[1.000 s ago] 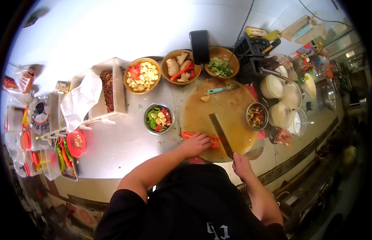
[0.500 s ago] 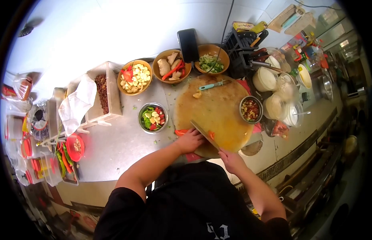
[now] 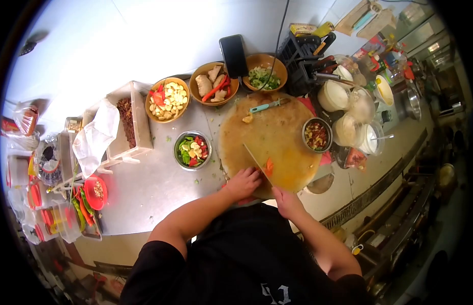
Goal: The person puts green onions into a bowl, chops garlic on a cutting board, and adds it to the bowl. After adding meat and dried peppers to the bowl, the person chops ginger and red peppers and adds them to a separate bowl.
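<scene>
My right hand point(image 3: 288, 203) grips the handle of a cleaver point(image 3: 256, 161), whose blade stands edge down on a round chopping board point(image 3: 236, 132). Left of the blade, my left hand point(image 3: 243, 183) has its fingers curled, holding down a red pepper that is mostly hidden beneath them. Cut pieces of red pepper point(image 3: 268, 165) lie just right of the blade. Towards the back of the board are a peeler with a light-blue handle point(image 3: 264, 107) and a small yellowish lump point(image 3: 247, 118). A metal bowl of chopped red bits point(image 3: 317, 120) stands on the board's right edge.
A metal bowl of peppers and garlic point(image 3: 177, 142) stands left of the board. Along the wall are bowls of garlic point(image 3: 150, 113), ginger point(image 3: 194, 91) and chopped greens point(image 3: 283, 76), plus a phone point(image 3: 233, 55). Several tubs point(image 3: 334, 96) crowd the right; a white bin point(image 3: 142, 127) sits left.
The cleaver and both hands have shifted slightly on the board. The red pepper end that showed left of my left hand is now covered. The cut pieces sit right of the blade.
</scene>
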### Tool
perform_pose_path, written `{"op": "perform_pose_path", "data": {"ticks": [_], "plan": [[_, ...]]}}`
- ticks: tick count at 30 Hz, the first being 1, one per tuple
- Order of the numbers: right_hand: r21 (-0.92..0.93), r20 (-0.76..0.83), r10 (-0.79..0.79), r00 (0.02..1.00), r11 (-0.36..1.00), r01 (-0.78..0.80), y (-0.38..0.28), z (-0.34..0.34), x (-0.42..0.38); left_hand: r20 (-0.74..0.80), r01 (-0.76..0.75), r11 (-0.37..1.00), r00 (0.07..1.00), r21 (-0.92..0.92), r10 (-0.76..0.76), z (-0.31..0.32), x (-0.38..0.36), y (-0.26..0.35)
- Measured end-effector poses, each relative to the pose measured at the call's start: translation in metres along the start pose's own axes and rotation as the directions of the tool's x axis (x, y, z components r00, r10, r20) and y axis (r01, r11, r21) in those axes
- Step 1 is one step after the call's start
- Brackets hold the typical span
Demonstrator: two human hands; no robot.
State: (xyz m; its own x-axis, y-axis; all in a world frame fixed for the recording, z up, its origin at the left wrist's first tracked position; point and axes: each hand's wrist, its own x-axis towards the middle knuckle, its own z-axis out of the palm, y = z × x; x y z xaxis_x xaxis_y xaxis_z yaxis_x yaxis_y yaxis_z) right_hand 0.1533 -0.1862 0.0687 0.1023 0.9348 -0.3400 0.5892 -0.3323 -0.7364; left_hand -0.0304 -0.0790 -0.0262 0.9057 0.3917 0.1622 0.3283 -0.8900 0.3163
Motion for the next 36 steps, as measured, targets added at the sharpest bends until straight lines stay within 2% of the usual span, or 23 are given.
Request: {"op": "perform_pose_path", "data": {"ticks": [2, 4, 6, 9, 13, 16, 17, 19, 21, 22, 24, 27, 31, 33, 34, 36], "plan": [[-0.021, 0.042, 0.042, 0.998, 0.999, -0.041, 0.005, 0.002, 0.014, 0.020, -0.001, 1.000, 1.000, -0.016, 0.002, -0.001, -0.001, -0.003], [-0.044, 0.078, 0.084, 0.993, 0.996, -0.081, -0.004, -0.007, 0.021, -0.087, -0.115, 0.993, 0.989, 0.015, 0.116, -0.003, -0.004, -0.009], [0.043, 0.119, 0.076, 0.990, 0.996, -0.082, -0.015, -0.023, 0.015, -0.050, -0.095, 0.995, 0.994, -0.023, 0.094, -0.007, -0.010, -0.015], [-0.021, 0.189, 0.024, 0.982, 1.000, -0.021, -0.021, -0.033, 0.003, -0.006, -0.072, 0.997, 0.997, -0.040, 0.072, -0.009, -0.016, -0.024], [-0.066, 0.201, 0.048, 0.978, 0.997, -0.035, -0.012, -0.015, 0.006, -0.006, -0.086, 0.996, 0.996, 0.034, 0.087, -0.010, -0.014, -0.025], [-0.179, 0.096, 0.036, 0.995, 0.984, -0.019, -0.009, 0.001, 0.013, -0.051, -0.061, 0.996, 0.997, 0.071, 0.064, -0.008, -0.014, -0.024], [-0.124, 0.112, 0.038, 0.993, 0.992, -0.024, -0.008, 0.002, 0.019, -0.054, -0.062, 0.995, 0.996, 0.074, 0.066, -0.008, -0.014, -0.024], [-0.065, 0.127, 0.040, 0.991, 0.997, -0.032, -0.014, -0.002, 0.023, 0.065, -0.041, 0.999, 0.997, 0.002, 0.040, -0.012, -0.017, -0.021], [0.039, 0.128, 0.058, 0.990, 0.997, -0.064, -0.022, -0.010, 0.019, 0.015, -0.027, 0.999, 1.000, 0.024, 0.026, -0.008, -0.018, -0.017], [0.038, 0.128, 0.058, 0.990, 0.997, -0.063, -0.024, -0.012, 0.015, -0.038, -0.009, 0.999, 0.999, 0.043, 0.011, -0.005, -0.017, -0.015], [-0.019, 0.128, -0.029, 0.991, 0.999, 0.032, -0.023, -0.014, 0.005, -0.027, 0.018, 0.999, 0.999, 0.027, -0.017, -0.003, -0.014, -0.011], [-0.037, 0.087, 0.053, 0.995, 0.998, -0.050, -0.018, 0.000, 0.004, -0.019, 0.042, 0.999, 0.999, 0.025, -0.041, -0.002, -0.011, -0.006], [-0.056, -0.001, 0.050, 0.999, 0.997, -0.050, -0.021, 0.010, 0.019, -0.025, 0.008, 1.000, 1.000, -0.009, -0.008, -0.002, -0.017, -0.010], [0.018, 0.131, 0.161, 0.978, 0.986, -0.165, -0.024, 0.001, 0.028, -0.073, -0.007, 1.000, 0.997, -0.007, 0.007, -0.005, -0.018, -0.009], [0.020, 0.130, 0.161, 0.978, 0.986, -0.165, -0.027, -0.002, 0.025, -0.118, -0.016, 1.000, 0.993, -0.009, 0.014, -0.008, -0.020, -0.008], [-0.002, 0.150, 0.114, 0.982, 0.993, -0.115, -0.033, -0.008, 0.016, -0.082, 0.017, 0.999, 0.996, -0.039, -0.020, -0.006, -0.021, -0.006]]}}
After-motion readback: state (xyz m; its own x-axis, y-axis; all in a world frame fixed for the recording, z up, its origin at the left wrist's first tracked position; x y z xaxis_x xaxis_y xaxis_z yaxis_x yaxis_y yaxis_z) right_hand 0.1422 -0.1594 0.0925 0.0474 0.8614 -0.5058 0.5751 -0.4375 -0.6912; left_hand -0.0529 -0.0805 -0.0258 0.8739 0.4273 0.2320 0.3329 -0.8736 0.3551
